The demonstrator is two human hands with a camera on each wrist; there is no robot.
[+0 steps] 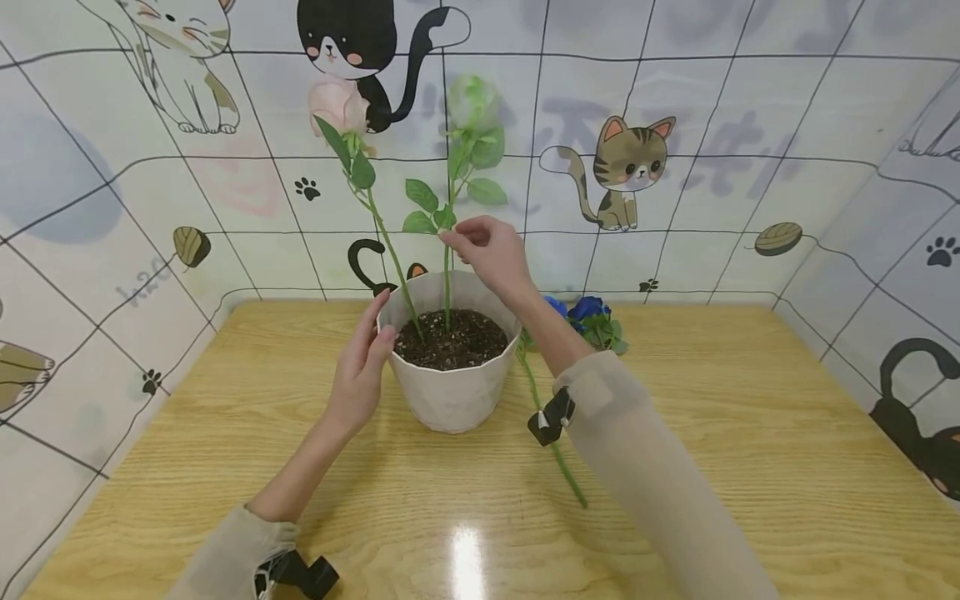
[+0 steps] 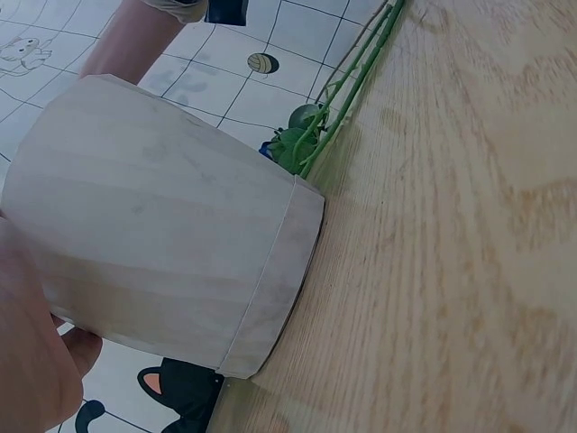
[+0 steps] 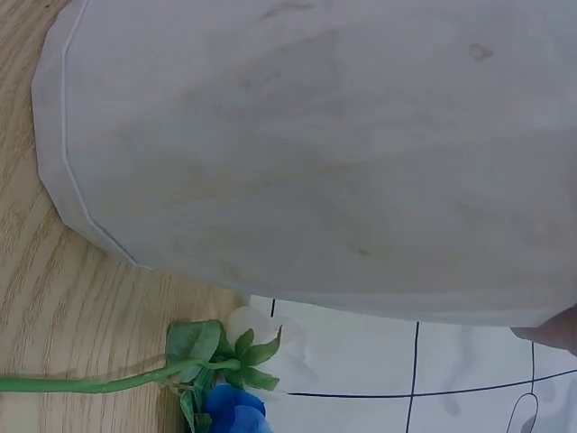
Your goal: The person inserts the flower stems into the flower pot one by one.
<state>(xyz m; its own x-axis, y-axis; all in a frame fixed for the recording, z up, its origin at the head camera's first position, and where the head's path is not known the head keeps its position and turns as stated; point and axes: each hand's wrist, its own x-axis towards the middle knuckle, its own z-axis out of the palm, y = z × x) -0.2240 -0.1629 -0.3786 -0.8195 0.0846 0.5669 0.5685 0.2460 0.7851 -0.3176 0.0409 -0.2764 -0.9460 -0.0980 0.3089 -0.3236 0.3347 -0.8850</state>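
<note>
The white pot (image 1: 450,400) stands upright on the worktop (image 1: 675,467), with dark soil (image 1: 457,342) inside; its near rim hides part of the soil, and the buried stem ends are out of sight. The left hand (image 1: 358,379) rests against the pot's left side, thumb and fingers apart and laid along the wall. Where the fingertips end is hard to make out, and the left wrist view cuts off most of this hand at its edge.

The right hand (image 1: 491,250) reaches over the pot, its thumb and forefinger pinched together on the green stem (image 1: 447,287) of the pale green flower (image 1: 474,104). The back of the hand hides the remaining fingers. This stem stands upright in the soil; the pink flower (image 1: 337,107) beside it leans left, its blossom blending with the wall (image 1: 712,208).

To the pot's right lie blue flowers (image 1: 588,308), partly covered by the right forearm, and a loose stem (image 1: 570,479) that passes behind a black block (image 1: 551,417) at the sleeve (image 1: 637,467). A white flower (image 3: 293,356) beside them shows faintly in the right wrist view. There the pot fills most of the frame, and the bit of skin at the right edge is too cropped to identify.
</note>
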